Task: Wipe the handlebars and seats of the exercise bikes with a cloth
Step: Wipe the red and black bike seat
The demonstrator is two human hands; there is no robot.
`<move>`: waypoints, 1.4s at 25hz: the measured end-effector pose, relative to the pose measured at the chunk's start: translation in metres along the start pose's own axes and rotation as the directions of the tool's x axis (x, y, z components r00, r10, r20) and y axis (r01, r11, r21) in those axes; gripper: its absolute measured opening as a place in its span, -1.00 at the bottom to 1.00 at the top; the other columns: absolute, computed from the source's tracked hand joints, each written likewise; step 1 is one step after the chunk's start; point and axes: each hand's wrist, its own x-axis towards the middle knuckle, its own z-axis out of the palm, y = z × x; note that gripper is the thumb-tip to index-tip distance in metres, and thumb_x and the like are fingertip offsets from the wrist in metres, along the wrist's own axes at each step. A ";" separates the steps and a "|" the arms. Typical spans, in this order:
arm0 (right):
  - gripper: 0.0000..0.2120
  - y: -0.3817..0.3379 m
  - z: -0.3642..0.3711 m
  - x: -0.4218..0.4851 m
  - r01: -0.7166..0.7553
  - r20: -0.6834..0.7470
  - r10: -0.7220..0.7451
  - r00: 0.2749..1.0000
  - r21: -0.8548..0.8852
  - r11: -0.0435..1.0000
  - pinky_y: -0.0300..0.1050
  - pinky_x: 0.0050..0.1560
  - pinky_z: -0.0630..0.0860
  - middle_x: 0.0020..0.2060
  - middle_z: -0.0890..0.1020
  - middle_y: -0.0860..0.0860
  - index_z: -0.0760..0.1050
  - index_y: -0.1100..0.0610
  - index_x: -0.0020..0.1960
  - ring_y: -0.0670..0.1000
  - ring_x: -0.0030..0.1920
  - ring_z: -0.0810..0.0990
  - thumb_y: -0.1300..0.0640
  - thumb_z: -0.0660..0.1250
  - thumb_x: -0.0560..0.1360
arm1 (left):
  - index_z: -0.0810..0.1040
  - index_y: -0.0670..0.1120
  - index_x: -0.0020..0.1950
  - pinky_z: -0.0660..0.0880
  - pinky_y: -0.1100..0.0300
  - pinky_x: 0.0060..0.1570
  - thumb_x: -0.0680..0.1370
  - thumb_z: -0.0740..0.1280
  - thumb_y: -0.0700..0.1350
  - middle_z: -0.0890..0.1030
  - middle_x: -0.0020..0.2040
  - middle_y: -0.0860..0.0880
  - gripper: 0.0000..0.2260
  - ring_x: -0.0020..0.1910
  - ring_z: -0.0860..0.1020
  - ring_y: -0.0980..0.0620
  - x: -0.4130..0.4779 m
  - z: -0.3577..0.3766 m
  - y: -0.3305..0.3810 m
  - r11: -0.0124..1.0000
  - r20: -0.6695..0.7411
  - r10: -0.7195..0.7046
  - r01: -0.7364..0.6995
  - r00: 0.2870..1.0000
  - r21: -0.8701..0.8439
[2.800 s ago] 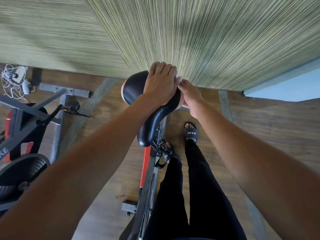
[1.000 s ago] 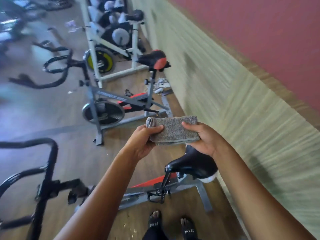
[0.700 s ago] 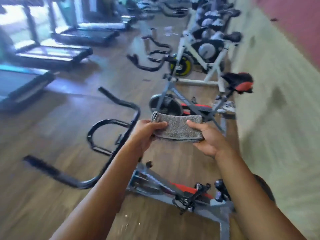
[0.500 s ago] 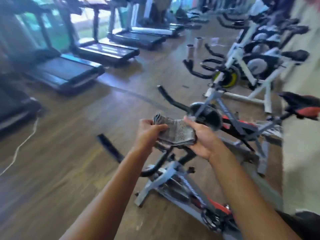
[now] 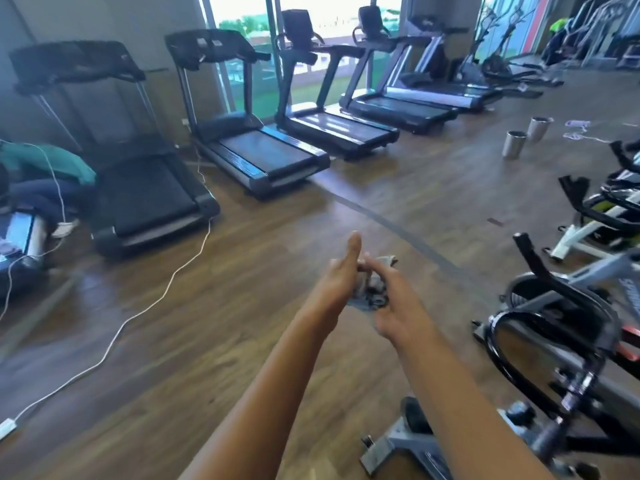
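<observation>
**Cloth in both hands, handlebars off to the right**

The person stands on the wooden floor [image 5: 242, 341] with both arms stretched out. The grey cloth [image 5: 372, 292] is bunched up in mid-air between the two hands, touching no bike. The left hand [image 5: 341, 277] has its fingers curled round one end, with the thumb sticking straight up. The right hand [image 5: 398, 308] grips the other end from the near side, fingers folded into the fabric.

What matters next is the way to the bars. The handlebars [image 5: 561, 299] of the nearest exercise bike [image 5: 585, 382] lie to the right of the hands, at about the same height and a little apart from them. The right hand is the nearer one. The black tubes look to run away from the person, from near right to far left, with one horn pointing up and away. They are blurred, so I would not swear to the exact angle. A wipe along that line seems the natural stroke. This bike's seat is out of sight.

A second bike with a white frame [image 5: 588, 230] stands farther off on the right. A row of treadmills [image 5: 263, 157] lines the far windows, and a white cable [image 5: 166, 282] trails across the boards on the left.
</observation>
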 end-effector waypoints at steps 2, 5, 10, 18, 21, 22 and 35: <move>-0.87 0.000 0.010 0.037 -0.036 0.011 0.035 0.999 0.038 0.999 0.01 -0.06 0.56 -0.05 0.63 0.21 0.60 0.22 0.01 0.13 -0.16 0.65 0.17 0.34 0.54 | 0.64 -0.17 -0.01 0.48 0.14 -0.13 0.66 0.18 0.14 0.64 -0.08 -0.10 -0.58 -0.19 0.55 0.00 0.033 -0.031 0.001 0.998 -0.026 0.028 -0.030 0.999 -0.061; -0.84 -0.004 0.033 0.099 -0.073 0.003 0.073 0.997 0.082 0.994 0.00 -0.11 0.61 -0.04 0.66 0.20 0.57 0.27 0.10 0.11 -0.17 0.67 0.26 0.23 0.62 | 0.64 -0.14 -0.03 0.41 0.15 -0.18 0.64 0.28 -0.06 0.62 -0.17 0.00 -0.79 -0.26 0.49 0.07 0.098 -0.067 -0.004 0.998 -0.112 0.069 -0.068 0.991 0.012; -0.79 -0.031 0.061 0.216 -0.049 -0.022 0.052 0.998 0.086 0.995 -0.03 -0.20 0.65 0.02 0.65 0.21 0.53 0.30 0.20 0.14 -0.06 0.66 0.28 0.21 0.62 | 0.66 -0.12 -0.01 0.41 0.15 -0.17 0.61 0.31 -0.10 0.63 -0.14 -0.01 -0.84 -0.20 0.50 0.04 0.228 -0.103 0.004 0.989 -0.096 0.040 -0.026 0.995 0.146; -0.65 -0.135 0.047 0.340 0.120 -0.209 -0.092 0.974 0.129 0.984 0.02 -0.03 0.59 0.25 0.58 0.28 0.45 0.37 0.36 0.18 0.05 0.60 0.31 0.23 0.60 | 0.61 -0.20 0.09 0.33 0.29 -0.37 0.63 0.29 -0.16 0.59 -0.09 -0.05 -0.85 -0.29 0.45 0.09 0.400 -0.056 0.079 0.986 0.155 0.056 -0.080 0.986 0.148; -0.70 -0.175 0.023 0.377 0.206 -0.287 -0.158 0.945 0.146 0.968 -0.01 -0.02 0.60 0.18 0.62 0.24 0.50 0.33 0.30 0.17 0.06 0.62 0.26 0.24 0.61 | 0.60 -0.17 0.05 0.31 0.30 -0.39 0.63 0.28 -0.17 0.59 -0.11 -0.04 -0.87 -0.31 0.46 0.11 0.456 -0.020 0.107 0.984 0.261 0.088 -0.124 0.961 0.125; -0.73 -0.187 0.014 0.389 0.239 -0.308 -0.187 0.933 0.143 0.960 -0.02 -0.02 0.60 0.14 0.64 0.21 0.53 0.31 0.26 0.16 0.06 0.63 0.24 0.25 0.61 | 0.61 -0.16 0.04 0.31 0.28 -0.38 0.63 0.28 -0.17 0.60 -0.11 -0.04 -0.88 -0.31 0.46 0.11 0.475 -0.007 0.114 0.984 0.295 0.096 -0.137 0.951 0.118; -0.72 -0.386 -0.183 0.450 0.668 -0.791 -0.375 0.483 0.056 0.742 -0.02 -0.03 0.60 0.05 0.66 0.19 0.55 0.30 0.26 0.10 -0.06 0.66 0.22 0.31 0.58 | 0.66 -0.11 -0.01 0.43 0.29 -0.27 0.61 0.31 -0.12 0.68 -0.12 -0.02 -0.86 -0.21 0.59 0.06 0.653 0.321 0.216 0.946 0.832 0.162 -0.325 0.531 0.023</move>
